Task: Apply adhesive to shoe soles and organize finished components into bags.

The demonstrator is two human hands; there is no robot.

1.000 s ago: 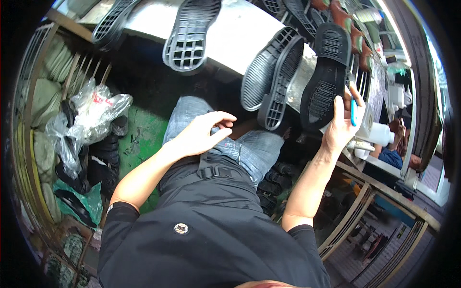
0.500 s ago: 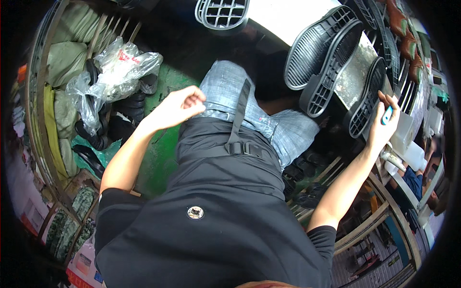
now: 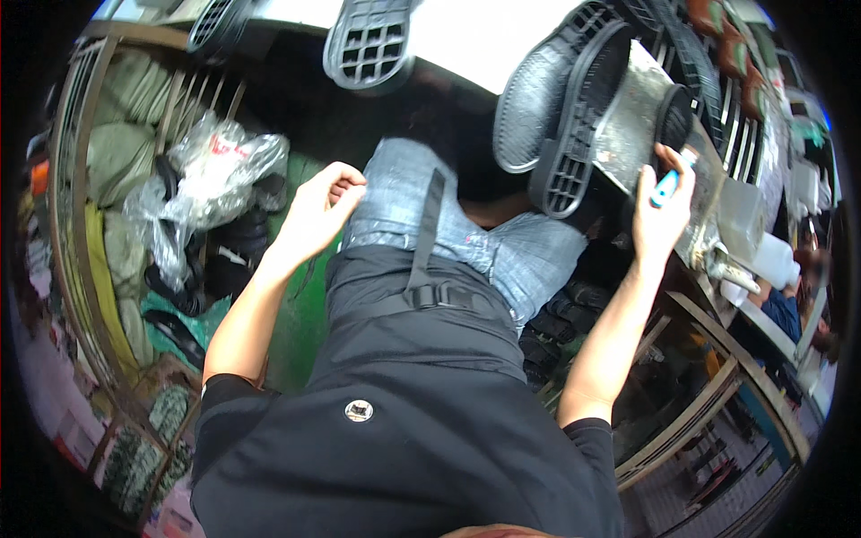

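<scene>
My left hand (image 3: pixel 329 199) hovers beside my left knee in blue jeans, its fingers curled in and nothing showing in them. My right hand (image 3: pixel 662 211) is at the right end of the bench, wrapped round a small blue tool (image 3: pixel 665 189) whose kind I cannot make out. Just beyond its fingertips is a dark shoe sole (image 3: pixel 674 117); whether they touch it is unclear. To the left of that hand, a pair of black shoe soles, one ribbed (image 3: pixel 538 103) and one with a grid heel (image 3: pixel 567 166), overhangs the bench edge.
Another black grid-patterned sole (image 3: pixel 369 49) juts over the front edge of the white bench top (image 3: pixel 462 40). Brown shoe parts (image 3: pixel 728 54) line the far right. A clear plastic bag (image 3: pixel 220 166) lies on dark shoes at left. Wooden rails (image 3: pixel 695 417) stand lower right.
The view has shifted, so the bench soles appear farther left. My right hand has moved left and up in the picture with the blue tool. My left hand's fingers are curled in more.
</scene>
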